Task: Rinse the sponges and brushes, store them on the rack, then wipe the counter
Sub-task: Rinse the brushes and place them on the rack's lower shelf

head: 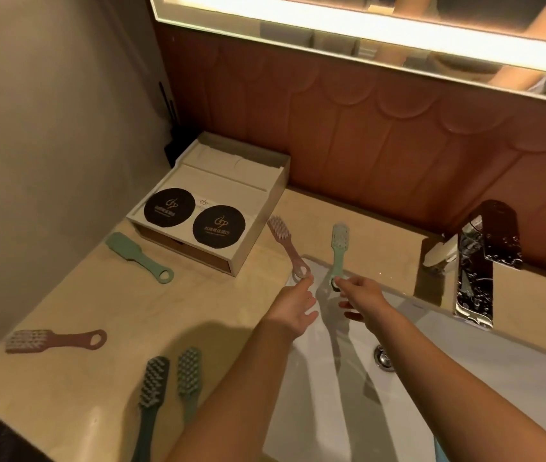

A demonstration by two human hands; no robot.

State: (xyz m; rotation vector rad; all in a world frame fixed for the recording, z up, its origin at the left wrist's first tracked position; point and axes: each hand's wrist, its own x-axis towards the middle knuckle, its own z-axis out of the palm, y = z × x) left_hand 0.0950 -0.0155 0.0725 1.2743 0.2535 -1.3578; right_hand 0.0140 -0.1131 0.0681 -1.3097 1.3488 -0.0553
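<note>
In the head view, the right hand [361, 298] pinched the ring end of a mint brush [338, 251]. That brush lay across the back edge of the white sink [464, 378], with its bristles on the worktop [98, 311]. The left hand [294, 305] reached out with one fingertip at the ring of a pink brush [286, 248] just beside it. I cannot tell if that hand had hold of it or only touched it.

The brushes looked light and stiff, like plastic. The bristles looked soft and would bend. A wet handle would likely be slippery, so the thin ring end is a weak place to hold. The middle of the handle, with fingers wrapped round it, would be safer.

I counted six brushes. Two were by the sink. Four more lay well apart on the worktop:
- a flat mint brush [139, 258] near the box
- a second pink brush [55, 341] at the left
- a dark brush [151, 388] and a pale green brush [189, 378], side by side at the front

That made two pink, two mint, one dark and one pale green. I saw no sponges.

There was one white box [231, 181] in the corner with two black round pads [169, 208] on it. There was one shiny tap [484, 261] and one drain [383, 358]. I could not see water running.
</note>
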